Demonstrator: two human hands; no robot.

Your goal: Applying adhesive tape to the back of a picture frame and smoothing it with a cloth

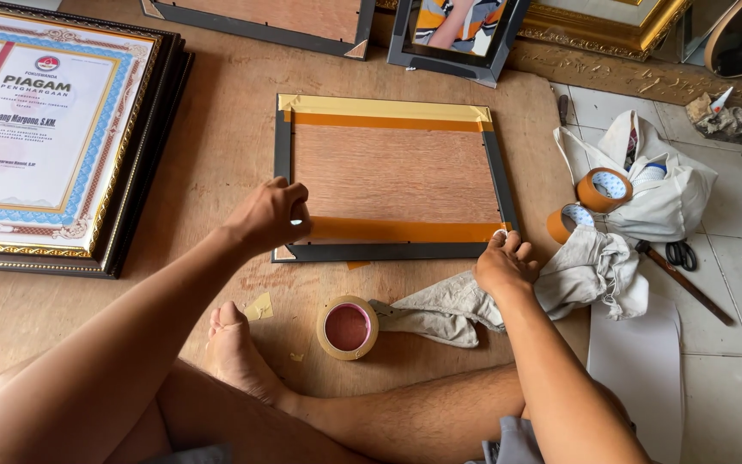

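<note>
A black picture frame [282, 155] lies face down on a plywood board, its brown wooden backing [392, 172] showing. Tan tape runs along its far edge, and an orange-brown tape strip [401, 230] covers the near edge. My left hand [270, 215] presses with closed fingers on the left end of that strip at the frame's near left corner. My right hand [503, 262] rests at the near right corner, fingers pinching the tape's right end. A roll of brown tape [347, 327] lies flat on the board just in front of the frame.
A stack of framed certificates [53, 129] sits at the left. More frames [457, 34] lean at the back. A grey cloth [560, 283], two tape rolls [605, 189], a white bag [672, 193], scissors [682, 254] and a hammer lie at the right. My bare foot [238, 348] rests on the board.
</note>
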